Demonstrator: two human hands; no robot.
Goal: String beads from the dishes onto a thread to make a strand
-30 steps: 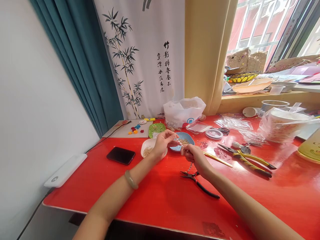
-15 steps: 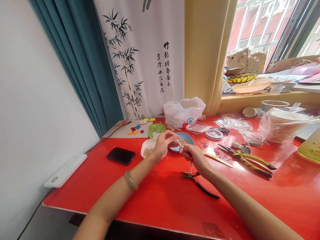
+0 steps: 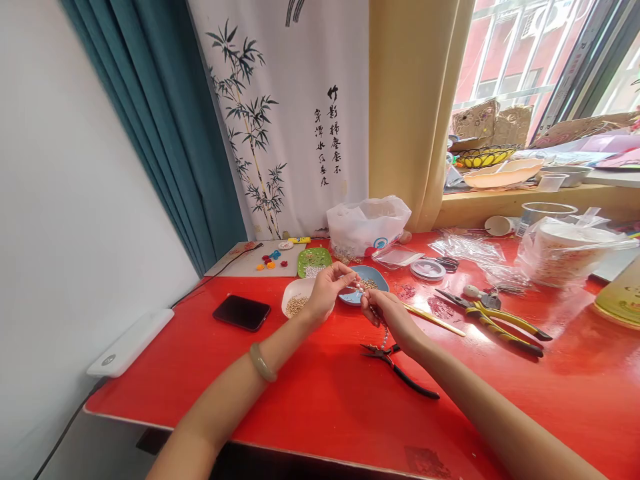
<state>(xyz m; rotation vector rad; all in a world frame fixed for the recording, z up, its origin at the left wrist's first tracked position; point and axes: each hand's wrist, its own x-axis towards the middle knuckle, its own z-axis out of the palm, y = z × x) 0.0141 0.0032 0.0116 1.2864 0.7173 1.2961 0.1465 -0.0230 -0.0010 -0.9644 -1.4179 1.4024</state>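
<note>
Between my two hands runs a thin string of small silvery beads (image 3: 385, 339), its loose end hanging below my right hand. My left hand (image 3: 330, 288) pinches one part of it, a jade-coloured bangle (image 3: 263, 362) on that wrist. My right hand (image 3: 387, 312) has its fingers closed on the string a little to the right. Just under the hanging end lie black-handled pliers (image 3: 400, 372). Behind my fingers is a blue dish (image 3: 379, 276) of gold beads; a white bowl (image 3: 292, 292) with more gold beads is partly hidden by my left hand.
A phone (image 3: 241, 312) lies at left, near a white power strip (image 3: 131, 341). Yellow-handled pliers (image 3: 500, 324) and a yellow stick (image 3: 434, 319) lie to the right. At the back stand a green dish (image 3: 314, 259), a plastic bag (image 3: 369, 227) and a wrapped tub (image 3: 575, 250).
My right hand has shifted very slightly right, and the hanging bead end has moved with it. Both hands keep hold of the string.
</note>
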